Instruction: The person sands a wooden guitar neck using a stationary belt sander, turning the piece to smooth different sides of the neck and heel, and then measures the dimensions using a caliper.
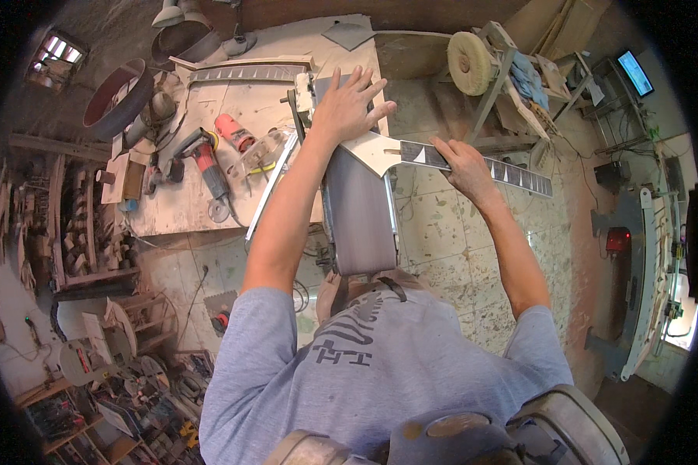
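A guitar neck (520, 177) with a dark fretboard and pale pointed inlays lies across a belt sander. Its pale, bare headstock (374, 153) rests on the sander's grey-brown belt (357, 217). My left hand (350, 106) is spread over the far part of the belt, its palm against the headstock's upper end; what lies under the palm is hidden. Just right of the headstock, my right hand (465, 170) is wrapped round the neck, its fingertips hidden beneath. The neck's far end sticks out to the right over the floor.
Left of the sander, a dusty workbench (171, 209) carries a red angle grinder (208, 167), a red power tool (234, 133) and another guitar neck (248, 74). A round buffing wheel (469, 64) stands at the far right. Wooden shelves (85, 225) line the left side.
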Motion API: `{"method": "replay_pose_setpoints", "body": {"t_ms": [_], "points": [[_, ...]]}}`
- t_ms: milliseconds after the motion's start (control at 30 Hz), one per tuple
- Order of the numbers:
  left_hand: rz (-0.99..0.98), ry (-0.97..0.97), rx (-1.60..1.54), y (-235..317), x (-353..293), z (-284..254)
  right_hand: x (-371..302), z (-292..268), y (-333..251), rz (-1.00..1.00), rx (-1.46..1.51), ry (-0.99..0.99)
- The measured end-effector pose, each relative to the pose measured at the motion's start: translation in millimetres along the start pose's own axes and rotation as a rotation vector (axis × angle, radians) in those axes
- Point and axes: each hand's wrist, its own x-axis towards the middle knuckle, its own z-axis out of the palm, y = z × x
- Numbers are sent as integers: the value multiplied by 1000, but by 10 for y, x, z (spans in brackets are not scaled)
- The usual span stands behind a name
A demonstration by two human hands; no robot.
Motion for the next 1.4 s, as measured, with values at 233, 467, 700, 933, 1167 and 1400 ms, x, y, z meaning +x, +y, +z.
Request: {"method": "replay_pose_setpoints", "body": {"t_ms": [233, 467, 700, 933, 1167, 1400], "points": [[88, 133, -218, -44, 2, -2, -72, 13, -69, 28, 14, -9], [116, 119, -361, -36, 25, -77, -107, -52, -101, 32, 34, -5], [169, 194, -304, -21, -13, -61, -130, -38, -51, 6, 5, -5], [112, 176, -252, -11, -94, -77, -85, -59, -102, 12, 46, 2], [111, 83, -233, 114, -165, -288, -28, 48, -6, 16, -31, -1], [28, 132, -159, 52, -184, -147, 72, 70, -42, 18, -69, -45]]}}
